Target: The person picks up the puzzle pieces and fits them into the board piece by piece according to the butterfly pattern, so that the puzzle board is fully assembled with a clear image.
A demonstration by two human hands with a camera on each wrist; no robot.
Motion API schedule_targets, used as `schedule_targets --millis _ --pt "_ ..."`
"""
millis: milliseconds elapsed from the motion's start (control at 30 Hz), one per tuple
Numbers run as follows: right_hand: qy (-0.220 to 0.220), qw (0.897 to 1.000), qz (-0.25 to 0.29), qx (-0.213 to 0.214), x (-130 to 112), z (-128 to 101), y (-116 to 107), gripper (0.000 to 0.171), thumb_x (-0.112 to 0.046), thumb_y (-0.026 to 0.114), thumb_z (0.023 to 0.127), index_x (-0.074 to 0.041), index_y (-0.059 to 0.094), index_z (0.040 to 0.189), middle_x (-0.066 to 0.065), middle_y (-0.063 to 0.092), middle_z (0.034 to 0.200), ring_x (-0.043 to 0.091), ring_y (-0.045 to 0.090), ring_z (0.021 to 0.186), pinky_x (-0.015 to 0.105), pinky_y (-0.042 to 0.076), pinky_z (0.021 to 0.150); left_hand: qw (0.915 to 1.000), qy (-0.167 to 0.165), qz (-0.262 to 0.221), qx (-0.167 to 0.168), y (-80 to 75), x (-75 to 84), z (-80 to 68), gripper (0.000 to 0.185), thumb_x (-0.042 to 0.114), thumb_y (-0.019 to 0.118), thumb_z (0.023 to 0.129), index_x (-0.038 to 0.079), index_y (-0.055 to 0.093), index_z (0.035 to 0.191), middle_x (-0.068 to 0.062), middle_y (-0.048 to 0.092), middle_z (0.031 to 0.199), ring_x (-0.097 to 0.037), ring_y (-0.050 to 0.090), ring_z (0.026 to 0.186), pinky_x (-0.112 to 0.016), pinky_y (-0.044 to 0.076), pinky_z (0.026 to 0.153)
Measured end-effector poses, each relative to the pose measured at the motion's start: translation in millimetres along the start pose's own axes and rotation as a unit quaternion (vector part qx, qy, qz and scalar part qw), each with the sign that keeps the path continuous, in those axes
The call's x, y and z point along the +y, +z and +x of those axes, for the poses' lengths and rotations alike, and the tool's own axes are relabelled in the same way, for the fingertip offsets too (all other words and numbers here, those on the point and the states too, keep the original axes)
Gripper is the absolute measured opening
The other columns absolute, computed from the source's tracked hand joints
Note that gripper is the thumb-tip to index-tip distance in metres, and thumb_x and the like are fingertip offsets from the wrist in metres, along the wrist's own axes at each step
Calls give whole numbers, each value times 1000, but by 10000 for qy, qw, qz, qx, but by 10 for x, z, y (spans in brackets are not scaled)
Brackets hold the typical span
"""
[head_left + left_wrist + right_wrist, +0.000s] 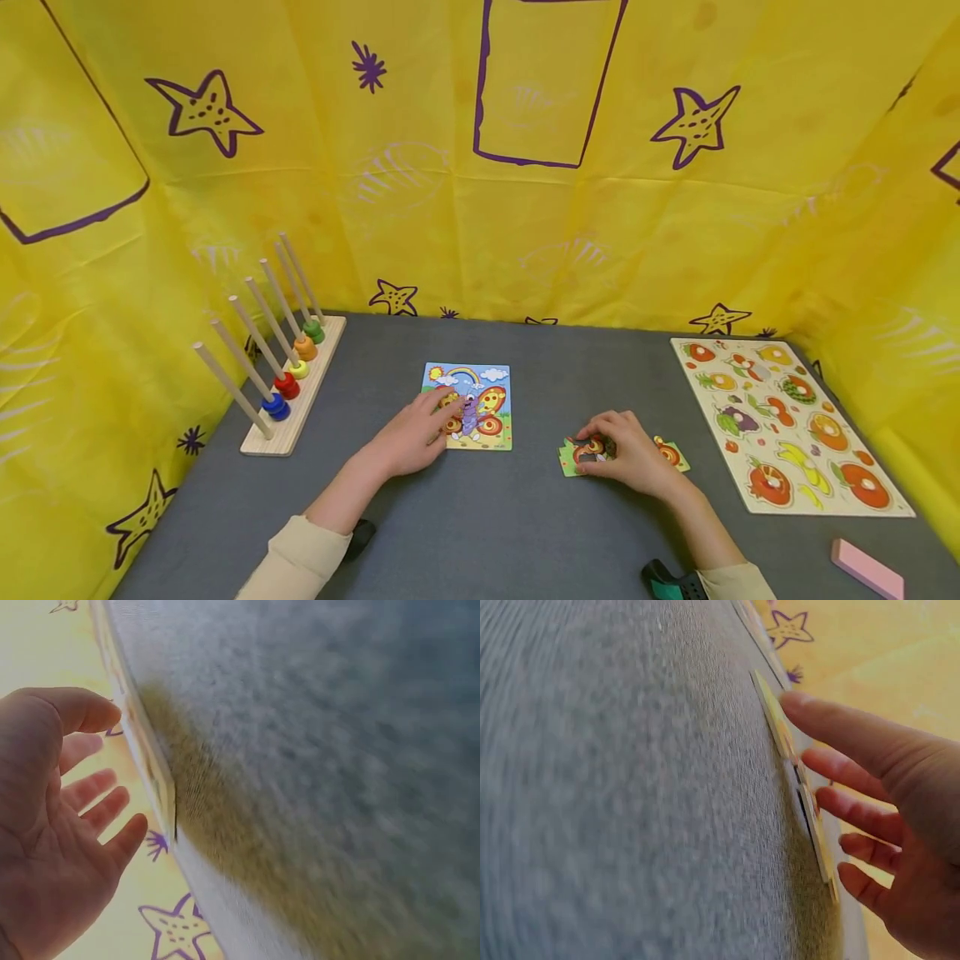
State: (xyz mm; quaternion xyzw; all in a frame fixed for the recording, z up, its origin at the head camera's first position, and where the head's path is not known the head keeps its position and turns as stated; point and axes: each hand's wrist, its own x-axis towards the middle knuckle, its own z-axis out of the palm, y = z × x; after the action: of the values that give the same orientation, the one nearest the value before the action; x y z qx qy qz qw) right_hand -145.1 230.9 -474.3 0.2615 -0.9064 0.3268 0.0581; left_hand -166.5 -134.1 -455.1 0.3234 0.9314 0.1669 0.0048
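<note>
Here, two hands work at puzzles on a grey table [525, 533].

The left hand [411, 440] lies with straight, slightly spread fingers on the lower left part of the butterfly puzzle [480, 392], which sits flat near the table's middle. In the left wrist view the fingers [101, 799] are loose and apart beside the board's edge. The right hand [628, 457] rests on loose pieces [577, 457] just right of that puzzle, its fingertips touching them; whether it pinches one I cannot tell. A ring stacker [288, 392] stands at the far left, a fruit board [787, 421] at the right, and a pink block [866, 569] near the front right corner.
</note>
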Motion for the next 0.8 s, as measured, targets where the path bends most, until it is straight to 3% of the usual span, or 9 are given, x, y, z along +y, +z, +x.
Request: schedule_targets --millis 67,233,433,600,800 --pt "-73 9999 -50 -71 7 -14 -6 40 -41 82 63 -24 66 95 -7 56 101 12 37 92 33 31 77 9995 -246 -221 0 -34 -3 -73 54 16 55 88 9 41 140 -12 33 143 -28 32 129 -44 34 100" --pt "-221 9996 -2 -158 3 -27 -16 40 -39 82 63 -23 65 96 -5 55 105 14 37 94 34 28 78 9933 -862 -648 -405 -131 -8 -300 61 26 56 90 10 33 144 -10 25 149 -27 26 134 -44 32 102" --pt "-184 9994 102 -274 -23 0 -20 38 -36 83 63 -22 65 93 -5 56 103 13 36 93 35 28 79 9843 -1280 -745 -960 -176 -16 -545 68 32 57 90 9 26 146 -7 18 152 -24 20 137 -44 28 104" --pt "-100 9991 143 -397 -45 29 -21 39 -37 82 63 -22 63 94 -8 59 96 12 40 89 33 30 77 9813 -1293 -826 -1161 -166 2 -649 70 34 56 90 7 24 146 -7 16 152 -24 18 137 -44 27 105" --pt "245 9972 532 -455 -75 70 -16 23 -33 77 73 -25 62 89 -11 58 77 8 49 70 23 40 61 9870 -977 -843 -962 -126 -2 -672 68 32 55 91 7 23 146 -7 17 152 -26 18 137 -45 26 105"
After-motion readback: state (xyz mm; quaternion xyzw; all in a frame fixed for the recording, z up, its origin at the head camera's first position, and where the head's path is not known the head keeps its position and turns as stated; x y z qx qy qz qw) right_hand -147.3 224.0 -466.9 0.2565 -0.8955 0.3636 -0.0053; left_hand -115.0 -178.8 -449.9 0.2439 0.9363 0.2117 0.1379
